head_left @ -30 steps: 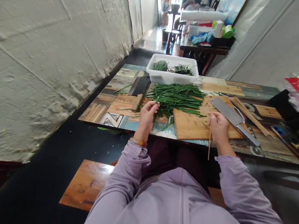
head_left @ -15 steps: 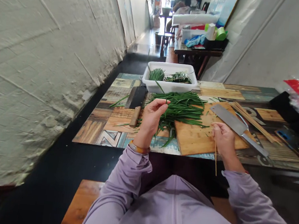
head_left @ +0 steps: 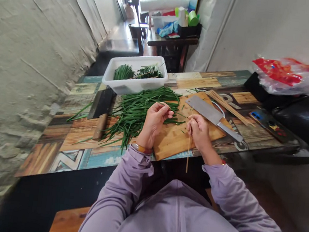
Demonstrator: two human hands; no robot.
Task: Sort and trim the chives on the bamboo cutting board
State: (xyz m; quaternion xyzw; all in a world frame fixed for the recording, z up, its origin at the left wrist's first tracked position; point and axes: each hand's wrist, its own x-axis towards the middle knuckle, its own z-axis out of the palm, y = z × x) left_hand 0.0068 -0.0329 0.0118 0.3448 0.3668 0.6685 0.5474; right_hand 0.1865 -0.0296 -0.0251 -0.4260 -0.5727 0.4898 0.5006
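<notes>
Pinched in the fingers of my left hand point(head_left: 156, 121) is a green garlic chive stalk point(head_left: 181, 115), its end reaching towards the other hand. My right hand point(head_left: 199, 130) is closed on a thin bamboo skewer point(head_left: 188, 155), held upright with its lower part hanging past the table edge. The two hands are close together but apart, above the wooden cutting board point(head_left: 165, 143). A heap of long garlic chives point(head_left: 135, 108) spreads from the table onto the board, behind and left of my left hand. A metal cleaver point(head_left: 206, 111) lies across the board beyond my right hand.
Left of the heap lies a wooden-handled cleaver point(head_left: 100, 121). A white plastic bin point(head_left: 135, 88) with chive bundles stands behind. Loose skewers point(head_left: 228, 106), a phone point(head_left: 267, 126), a red-and-clear plastic bag point(head_left: 284, 75) and a black bag point(head_left: 308, 115) are at right. Another table point(head_left: 174, 40) stands beyond.
My hands have come closer together, the right one moving in with the skewer and the left with the chive stalk. The view has turned to the right.
</notes>
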